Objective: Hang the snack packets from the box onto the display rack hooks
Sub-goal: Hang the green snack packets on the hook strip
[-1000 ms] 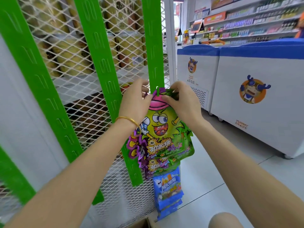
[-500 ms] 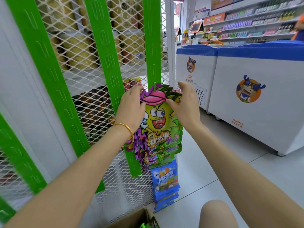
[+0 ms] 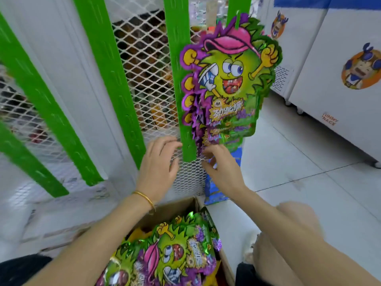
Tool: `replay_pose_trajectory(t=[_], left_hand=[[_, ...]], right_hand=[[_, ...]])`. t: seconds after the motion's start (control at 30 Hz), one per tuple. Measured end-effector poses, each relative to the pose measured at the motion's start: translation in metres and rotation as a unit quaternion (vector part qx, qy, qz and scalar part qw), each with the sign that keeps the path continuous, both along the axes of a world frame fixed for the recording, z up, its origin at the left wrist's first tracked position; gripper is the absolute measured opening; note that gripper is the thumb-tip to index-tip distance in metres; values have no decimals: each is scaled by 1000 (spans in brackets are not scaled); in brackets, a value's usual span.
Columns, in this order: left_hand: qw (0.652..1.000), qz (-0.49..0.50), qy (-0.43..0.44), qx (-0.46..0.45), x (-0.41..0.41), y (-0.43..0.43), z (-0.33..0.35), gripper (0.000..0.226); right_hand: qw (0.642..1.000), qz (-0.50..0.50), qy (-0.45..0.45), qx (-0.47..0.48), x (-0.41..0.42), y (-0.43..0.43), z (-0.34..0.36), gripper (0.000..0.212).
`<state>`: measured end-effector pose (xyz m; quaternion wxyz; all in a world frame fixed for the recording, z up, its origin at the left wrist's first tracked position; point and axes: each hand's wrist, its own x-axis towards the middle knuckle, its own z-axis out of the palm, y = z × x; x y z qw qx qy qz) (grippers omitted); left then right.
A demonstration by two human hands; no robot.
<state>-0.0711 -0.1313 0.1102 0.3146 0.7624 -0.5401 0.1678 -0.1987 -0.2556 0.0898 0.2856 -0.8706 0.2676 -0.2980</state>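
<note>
half a second ago both hands were up at the top of the front packet, working it onto the hook; now they have dropped away and the hung packets point(image 3: 228, 79) dangle free above them, so that packet looks placed and the next one is due. the left hand point(image 3: 160, 162) is loose-fingered and holds nothing, its fingertips by the foot of the green strip point(image 3: 181, 79); the right hand point(image 3: 223, 169), just beside it, is likewise relaxed and empty, fingers near the lowest packet edges, though blur leaves contact unsure. below both wrists sits the cardboard box point(image 3: 177, 205), with more snack packets point(image 3: 169, 250) heaped inside; glossy crinkled foil, die-cut into a spiky cartoon outline, green and purple. the hook point(image 3: 237, 19) high above is a thin green prong; behind the hands runs white diamond wire mesh point(image 3: 142, 69); flat blue packets point(image 3: 213, 194) hang just under the right hand.
</note>
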Motion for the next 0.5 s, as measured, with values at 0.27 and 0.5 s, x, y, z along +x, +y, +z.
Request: replay_pose_trajectory(t=[0.27, 0.5], left_hand=[[998, 2, 61, 21, -26, -42, -2, 66], [995, 72, 62, 30, -42, -89, 7, 79]], right_hand=[[951, -240, -168, 99, -11, -36, -20, 54], [951, -212, -149, 166, -13, -80, -15, 79]])
